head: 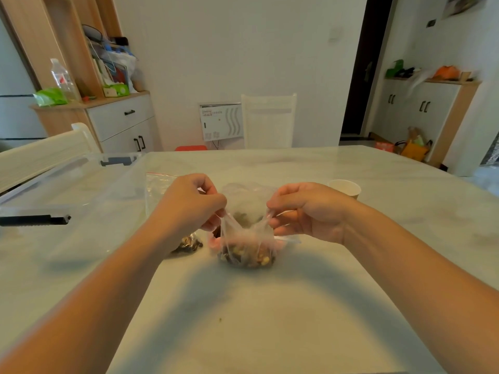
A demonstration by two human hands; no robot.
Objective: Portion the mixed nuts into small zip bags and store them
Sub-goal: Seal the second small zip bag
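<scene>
Left hand (pixel 193 205): its fingers are curled and pinch the left edge of the mouth of the bag of nuts (pixel 247 245), so this side cannot fall in.
Right hand (pixel 302 211): its fingers pinch the right edge of the same mouth and pull outward; I think the two hands are opening or stretching the thin plastic.
Bag of nuts: it stands on the bench (pixel 243 314) between the hands, with the mixed nuts heavy at the bottom, which holds it in place.
Filled zip bag (pixel 189 242): it lies just beside, partly hidden under the left wrist; it seems one portion is ready.
Empty zip bag (pixel 158 186): flat behind the left hand, with a red strip on top.
Paper cup (pixel 345 188): near the right hand, perhaps for scooping.
Clear storage box (pixel 81 184): at the left, probably for storing the portions.
</scene>
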